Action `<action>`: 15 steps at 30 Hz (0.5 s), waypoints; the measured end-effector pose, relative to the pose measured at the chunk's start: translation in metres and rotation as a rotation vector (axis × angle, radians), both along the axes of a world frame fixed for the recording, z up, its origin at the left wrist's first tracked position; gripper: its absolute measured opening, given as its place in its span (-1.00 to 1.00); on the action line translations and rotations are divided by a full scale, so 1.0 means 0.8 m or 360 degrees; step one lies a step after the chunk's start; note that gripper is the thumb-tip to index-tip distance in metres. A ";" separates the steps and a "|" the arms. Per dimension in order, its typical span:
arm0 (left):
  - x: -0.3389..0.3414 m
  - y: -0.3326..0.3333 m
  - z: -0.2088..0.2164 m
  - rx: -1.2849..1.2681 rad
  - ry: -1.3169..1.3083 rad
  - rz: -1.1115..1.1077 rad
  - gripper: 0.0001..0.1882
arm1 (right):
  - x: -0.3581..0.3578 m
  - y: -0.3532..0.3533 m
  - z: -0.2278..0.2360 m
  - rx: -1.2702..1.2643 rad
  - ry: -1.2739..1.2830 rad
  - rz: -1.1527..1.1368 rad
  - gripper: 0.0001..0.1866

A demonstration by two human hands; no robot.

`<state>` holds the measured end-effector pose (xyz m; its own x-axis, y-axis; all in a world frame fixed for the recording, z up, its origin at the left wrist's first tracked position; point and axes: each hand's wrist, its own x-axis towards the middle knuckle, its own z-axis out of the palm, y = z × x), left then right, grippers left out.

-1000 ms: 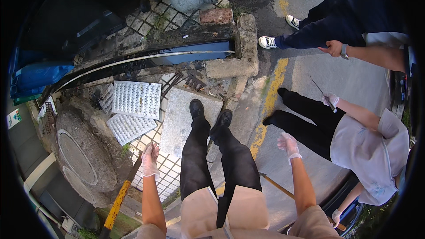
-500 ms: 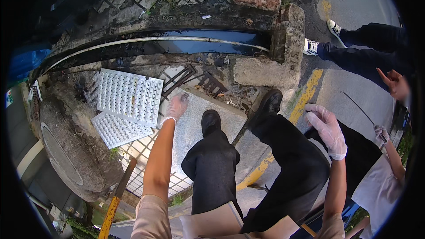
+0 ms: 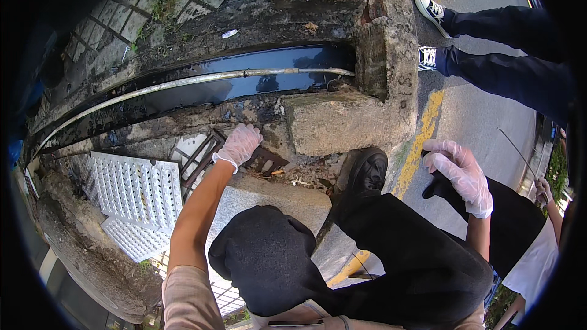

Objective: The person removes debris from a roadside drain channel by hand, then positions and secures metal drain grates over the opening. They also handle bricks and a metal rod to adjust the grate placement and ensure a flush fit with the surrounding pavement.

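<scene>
Your left hand (image 3: 239,145), in a thin white disposable glove, reaches forward and down to the rusty metal grate frame (image 3: 200,154) that lies at the near lip of the drain channel; its fingers curl loosely over the debris just beside the frame, and you cannot tell whether the grip has closed on anything. Your right hand (image 3: 460,174), gloved the same way, hangs in the air over the road with fingers half open and relaxed, holding nothing. The dark, wet drain channel (image 3: 244,85) runs across ahead of you, and a long grey metal pipe (image 3: 202,79) lies along it. Its far edge is a mossy paved bank, its near edge broken concrete. To the right of your left hand a rough grey concrete block (image 3: 348,119) closes off that side, so the open room is to the left. There two white perforated plastic panels (image 3: 137,192) lie flat, near the frame. Your black shoe (image 3: 367,174) stands on the pale stone slab (image 3: 275,192) just below the block, with dry leaves and grit between shoe and hand. On the road to the right, a faded yellow painted line (image 3: 422,140) runs past another person's dark-trousered legs (image 3: 507,67).
</scene>
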<state>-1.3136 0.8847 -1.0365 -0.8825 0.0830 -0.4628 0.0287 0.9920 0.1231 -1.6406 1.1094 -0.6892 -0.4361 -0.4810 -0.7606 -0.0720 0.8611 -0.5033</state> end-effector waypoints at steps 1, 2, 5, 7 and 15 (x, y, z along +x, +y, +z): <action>0.004 -0.005 -0.013 0.0341 -0.0081 0.0349 -0.88 | 0.002 -0.004 -0.003 0.0016 -0.0033 0.0042 -0.51; -0.010 -0.003 -0.002 0.0414 -0.0069 0.0344 -0.87 | 0.002 -0.003 -0.006 0.0054 -0.0057 0.0064 -0.52; -0.018 -0.002 0.026 0.0359 -0.0094 0.0228 -0.88 | 0.003 -0.007 -0.019 0.0033 -0.0100 0.0285 -0.56; -0.018 -0.001 0.044 0.0366 0.0013 0.0211 -0.90 | 0.006 -0.013 -0.031 -0.0066 -0.0157 0.0307 -0.57; -0.045 -0.032 0.125 0.0148 0.0276 0.0133 -0.84 | 0.046 -0.071 -0.107 -0.0036 -0.0274 0.0672 -0.63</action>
